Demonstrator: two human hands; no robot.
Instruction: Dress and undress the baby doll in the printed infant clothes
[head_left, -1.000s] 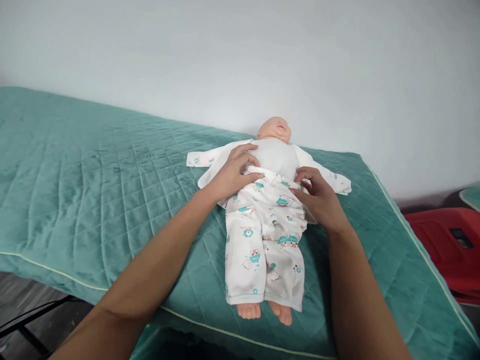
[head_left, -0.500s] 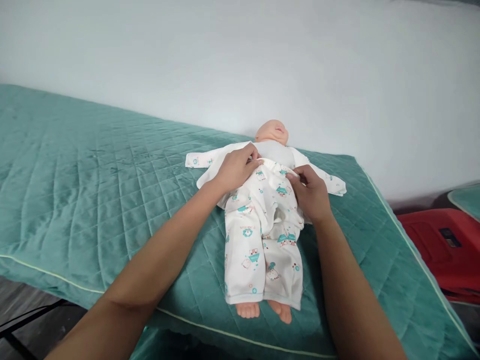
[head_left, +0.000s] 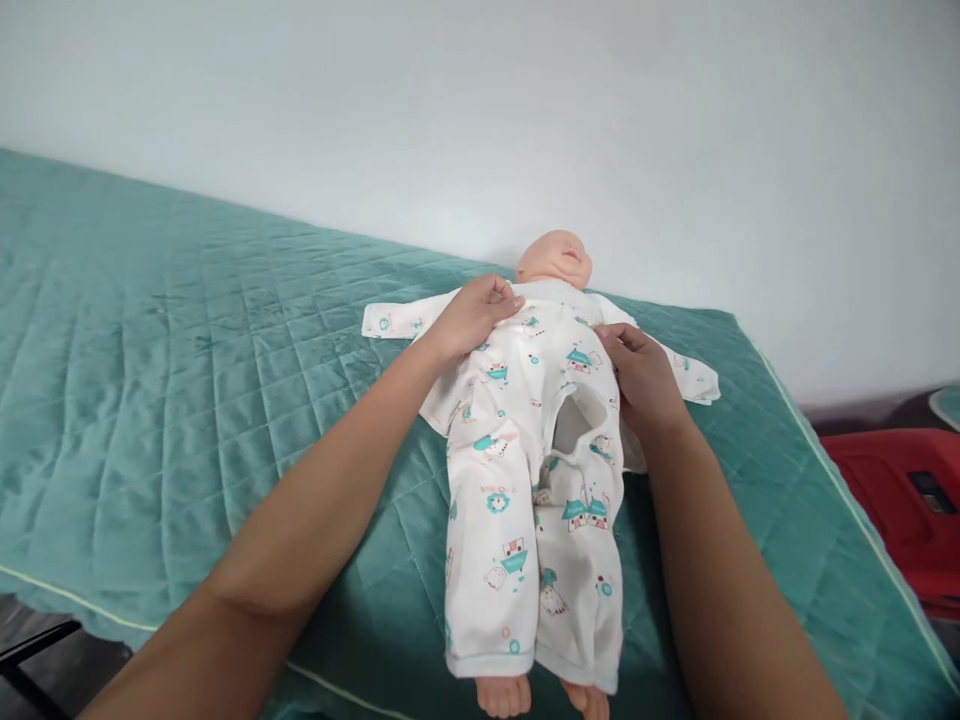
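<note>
A baby doll [head_left: 551, 258] lies on its back, its feet pointing towards me. It wears a white printed shirt [head_left: 405, 318] with both sleeves spread sideways, and white printed pants [head_left: 493, 530] on its legs. My left hand [head_left: 480, 312] is closed on the pants' waistband at the doll's chest, on the left. On the right, my right hand [head_left: 642, 368] pinches the waistband's other side. An opening in the crotch of the pants gapes and shows a pale surface inside. The doll's toes [head_left: 504, 695] stick out below the cuffs.
A green quilted cover [head_left: 202, 400] lies under the doll, its piped edge running along the front and right. Behind stands a white wall [head_left: 360, 120]. A red plastic object [head_left: 900, 500] is at the right, beyond the edge. A black metal bar [head_left: 37, 645] shows at lower left.
Both hands have drawn the waistband higher up the doll's chest. The pants look stretched, and the crotch opening gapes wider. The camera view has shifted slightly.
</note>
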